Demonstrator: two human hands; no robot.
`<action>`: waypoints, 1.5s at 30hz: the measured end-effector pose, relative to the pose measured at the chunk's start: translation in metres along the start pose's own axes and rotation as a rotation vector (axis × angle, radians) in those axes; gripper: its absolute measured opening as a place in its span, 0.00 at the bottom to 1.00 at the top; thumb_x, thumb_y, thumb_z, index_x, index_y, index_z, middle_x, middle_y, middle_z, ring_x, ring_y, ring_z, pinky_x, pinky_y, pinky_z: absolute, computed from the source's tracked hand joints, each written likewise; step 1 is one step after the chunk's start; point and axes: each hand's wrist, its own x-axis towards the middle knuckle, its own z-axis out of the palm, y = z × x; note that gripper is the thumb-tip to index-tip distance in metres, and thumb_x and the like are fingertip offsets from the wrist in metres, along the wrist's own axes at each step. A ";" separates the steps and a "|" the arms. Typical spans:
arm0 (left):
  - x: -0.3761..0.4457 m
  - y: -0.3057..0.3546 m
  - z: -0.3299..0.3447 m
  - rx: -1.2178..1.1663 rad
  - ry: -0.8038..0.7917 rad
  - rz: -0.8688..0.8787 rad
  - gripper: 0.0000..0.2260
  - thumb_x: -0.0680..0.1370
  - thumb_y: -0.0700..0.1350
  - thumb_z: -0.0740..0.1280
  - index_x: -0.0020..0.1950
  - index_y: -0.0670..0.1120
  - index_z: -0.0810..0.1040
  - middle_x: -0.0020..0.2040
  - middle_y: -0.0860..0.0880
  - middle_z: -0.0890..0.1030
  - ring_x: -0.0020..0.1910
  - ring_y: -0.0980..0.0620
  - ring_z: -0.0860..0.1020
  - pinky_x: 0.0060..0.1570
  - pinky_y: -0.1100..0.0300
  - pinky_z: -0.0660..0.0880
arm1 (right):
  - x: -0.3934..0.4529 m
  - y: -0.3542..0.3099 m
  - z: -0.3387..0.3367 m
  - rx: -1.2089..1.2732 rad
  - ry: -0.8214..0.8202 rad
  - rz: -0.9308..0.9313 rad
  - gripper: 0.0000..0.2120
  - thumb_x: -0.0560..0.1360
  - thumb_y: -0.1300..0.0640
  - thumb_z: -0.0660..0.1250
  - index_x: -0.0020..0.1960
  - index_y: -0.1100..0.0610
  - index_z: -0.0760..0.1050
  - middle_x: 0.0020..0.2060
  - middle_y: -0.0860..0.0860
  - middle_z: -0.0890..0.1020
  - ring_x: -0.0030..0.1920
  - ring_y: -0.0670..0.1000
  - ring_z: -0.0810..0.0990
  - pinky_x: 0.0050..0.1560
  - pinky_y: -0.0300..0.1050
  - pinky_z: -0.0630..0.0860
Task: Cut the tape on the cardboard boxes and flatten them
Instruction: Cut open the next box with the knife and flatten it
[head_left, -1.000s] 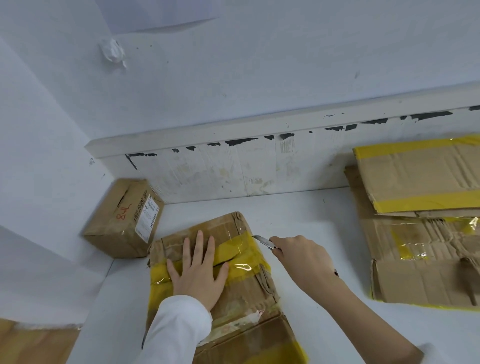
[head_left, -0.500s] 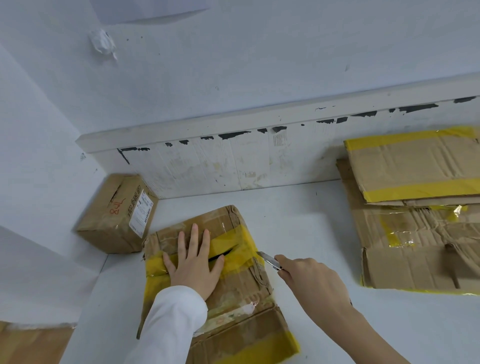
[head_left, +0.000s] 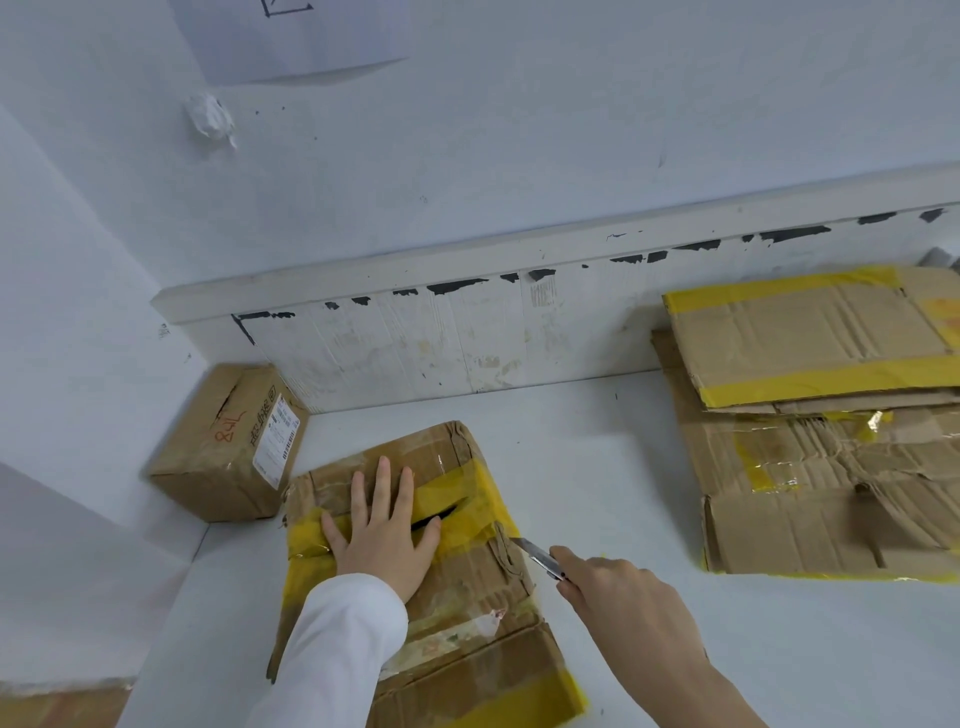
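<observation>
1. Head view: cardboard box (head_left: 467, 582) is lying on the white table (head_left: 623, 493), yellow tape (head_left: 467, 499) crossing its top with a dark slit showing.
2. Left hand (head_left: 382, 530) is pressing flat on the tape, fingers straight and spread.
3. Right hand (head_left: 618, 597) is gripping a utility knife (head_left: 540, 558), fingers curled round it, blade tip touching the box's right edge.
4. Flattened boxes (head_left: 810, 431) are lying stacked at right; 1 small labelled box (head_left: 228, 441) is sitting at left.
</observation>
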 end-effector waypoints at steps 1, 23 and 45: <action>0.000 0.000 -0.001 0.001 -0.001 0.000 0.29 0.80 0.62 0.45 0.76 0.55 0.35 0.75 0.53 0.31 0.74 0.48 0.33 0.70 0.38 0.41 | 0.000 0.001 -0.002 0.002 0.008 -0.004 0.13 0.82 0.47 0.47 0.65 0.45 0.60 0.38 0.47 0.67 0.39 0.55 0.68 0.27 0.39 0.57; 0.048 -0.068 -0.059 0.051 -0.155 0.333 0.45 0.71 0.65 0.66 0.77 0.55 0.40 0.77 0.57 0.44 0.76 0.52 0.47 0.73 0.44 0.49 | 0.026 0.006 0.105 0.034 0.333 0.466 0.20 0.63 0.71 0.52 0.38 0.68 0.83 0.25 0.62 0.73 0.19 0.60 0.70 0.13 0.43 0.66; -0.052 -0.054 -0.007 -0.161 0.102 -0.169 0.33 0.72 0.70 0.56 0.65 0.49 0.52 0.57 0.49 0.62 0.49 0.49 0.77 0.36 0.61 0.67 | 0.074 -0.110 -0.006 0.045 0.067 0.107 0.39 0.75 0.39 0.60 0.77 0.53 0.47 0.75 0.54 0.53 0.73 0.57 0.54 0.66 0.55 0.63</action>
